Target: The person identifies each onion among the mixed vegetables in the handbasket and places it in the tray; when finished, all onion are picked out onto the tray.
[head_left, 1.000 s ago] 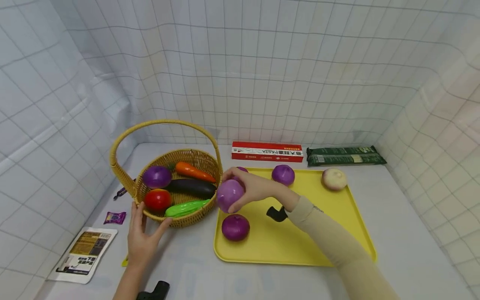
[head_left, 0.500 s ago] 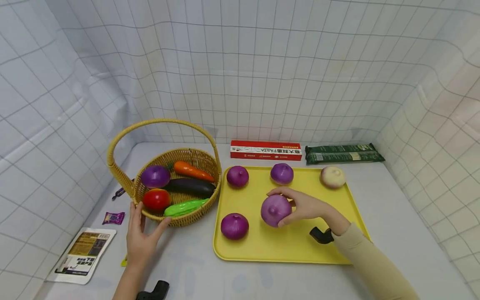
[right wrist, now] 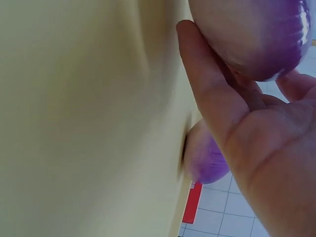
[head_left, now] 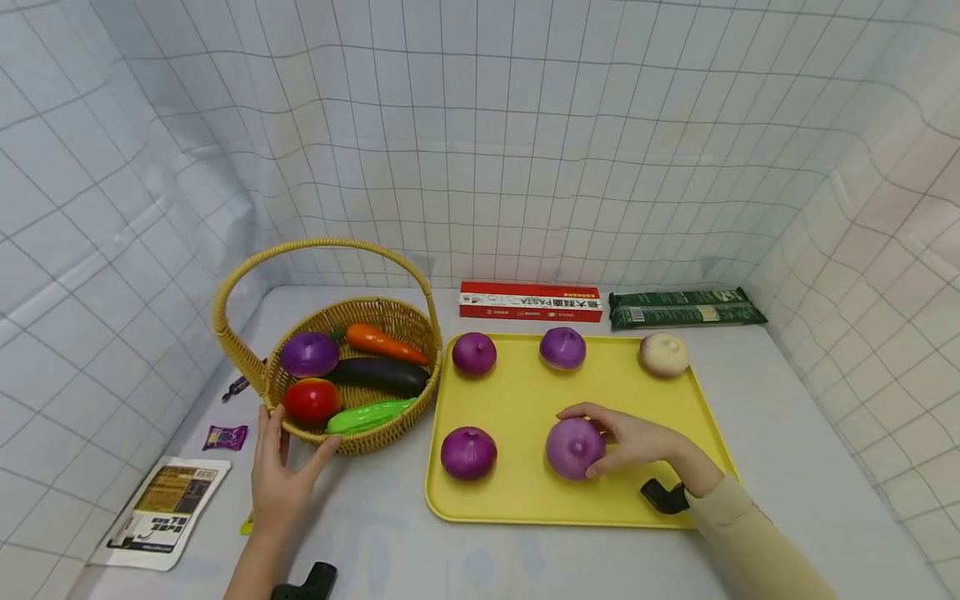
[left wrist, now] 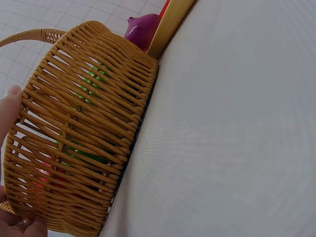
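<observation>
In the head view my right hand [head_left: 633,442] holds a light purple onion [head_left: 575,448] between thumb and fingers, low over the right-centre of a yellow tray [head_left: 525,508]. Whether the onion touches the tray is hard to tell. More onions lie on the tray: a dark purple onion [head_left: 468,453] at front left, two along the back, and a pale onion [head_left: 663,355] at back right. My left hand [head_left: 281,483] holds the near left rim of a handled wicker basket [left wrist: 84,128], thumb and fingers spread along it. Inside are a purple onion [head_left: 309,355], tomato [head_left: 312,401], carrot [head_left: 386,343], eggplant [head_left: 382,377] and a green vegetable [head_left: 371,416].
Behind the tray lie a red pasta box [head_left: 530,302] and a dark green packet [head_left: 686,308]. On the left are a white pouch [head_left: 161,512] and a small purple wrapped snack [head_left: 225,437]. Gridded white curtains [head_left: 495,150] enclose the table.
My right hand has carried the light purple onion from beside the basket rightward and lowered it over the tray. The left hand has stayed at the basket rim.
</observation>
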{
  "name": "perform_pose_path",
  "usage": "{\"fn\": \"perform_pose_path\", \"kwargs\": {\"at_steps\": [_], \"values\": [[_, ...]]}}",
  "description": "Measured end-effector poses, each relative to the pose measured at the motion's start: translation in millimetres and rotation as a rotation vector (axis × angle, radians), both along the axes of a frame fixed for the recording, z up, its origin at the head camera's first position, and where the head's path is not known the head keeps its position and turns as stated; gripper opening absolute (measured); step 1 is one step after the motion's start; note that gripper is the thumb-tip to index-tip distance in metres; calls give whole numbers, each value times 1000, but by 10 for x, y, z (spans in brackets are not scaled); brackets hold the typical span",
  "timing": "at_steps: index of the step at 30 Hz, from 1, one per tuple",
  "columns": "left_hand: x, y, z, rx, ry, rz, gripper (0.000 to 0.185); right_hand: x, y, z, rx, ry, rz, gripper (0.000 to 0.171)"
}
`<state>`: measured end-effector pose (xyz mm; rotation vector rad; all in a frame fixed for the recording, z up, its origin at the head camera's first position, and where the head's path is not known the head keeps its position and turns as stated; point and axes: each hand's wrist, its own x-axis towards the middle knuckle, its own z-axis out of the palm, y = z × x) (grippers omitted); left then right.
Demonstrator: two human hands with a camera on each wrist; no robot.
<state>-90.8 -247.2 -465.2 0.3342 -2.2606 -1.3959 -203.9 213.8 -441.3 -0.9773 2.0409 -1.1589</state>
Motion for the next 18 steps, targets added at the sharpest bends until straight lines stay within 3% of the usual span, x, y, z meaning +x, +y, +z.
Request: {"fn": "perform_pose_path", "kwargs": {"at_steps": [5, 10, 14, 18], "values": [[-3, 0, -5, -5, 11, 0, 88, 22, 14, -26, 14, -27, -4, 74], [-8, 4, -16, -10, 11, 8, 87, -7, 17, -2, 39, 25, 22, 78], [-1, 7, -17, -12, 3, 9, 87, -80, -4, 128, 52, 61, 59, 80], [3, 8, -2, -6, -4, 10, 87, -182, -113, 377, 64, 110, 71, 80]]}}
